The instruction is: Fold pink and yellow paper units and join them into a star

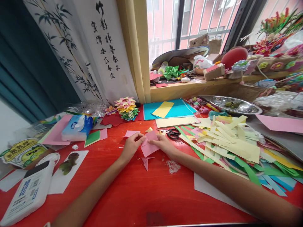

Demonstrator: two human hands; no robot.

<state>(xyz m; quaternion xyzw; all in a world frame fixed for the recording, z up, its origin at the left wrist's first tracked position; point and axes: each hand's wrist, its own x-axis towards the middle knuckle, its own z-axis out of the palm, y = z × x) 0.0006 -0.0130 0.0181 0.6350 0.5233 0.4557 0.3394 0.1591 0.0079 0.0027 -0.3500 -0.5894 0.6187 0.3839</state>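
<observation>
Both hands hold a square of pink paper (pixel 148 147) above the red table. My left hand (pixel 133 143) pinches its upper left edge between thumb and fingers, and my right hand (pixel 164 145) grips the right side with the thumb on top. Just below it lies a small folded pink paper piece (pixel 145 163) with pointed ends. Another pink sheet (pixel 131 133) lies flat behind my left hand. Scissors with black handles (pixel 173 134) rest open-bladed or shut, I cannot tell, behind my right hand.
Paper strips (pixel 227 138) pile up on the right. A layered paper ornament (pixel 127 108) and a blue sheet (pixel 169 108) stand at the back. On the left are a tissue pack (pixel 77 127) and a white container (pixel 30 189). The red table (pixel 123 195) extends in front.
</observation>
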